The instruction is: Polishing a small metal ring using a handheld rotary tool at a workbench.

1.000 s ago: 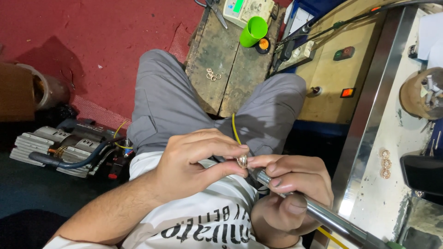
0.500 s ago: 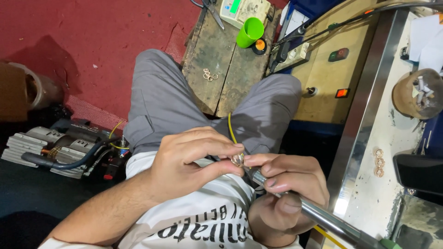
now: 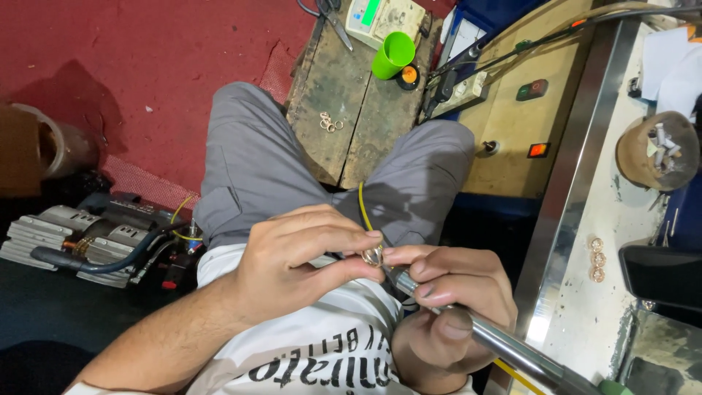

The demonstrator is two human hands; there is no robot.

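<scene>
My right hand (image 3: 446, 314) grips a steel rod (image 3: 504, 344) pointing up-left, left hand (image 3: 307, 256) pinching a ring (image 3: 373, 255) at its tip, above a red floor (image 3: 146, 73).

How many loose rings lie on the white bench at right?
3 rings: stacked in a short column on the bench beside its steel edge, top, middle, bottom. More small rings lie on the wooden block; others may be hidden.
</scene>
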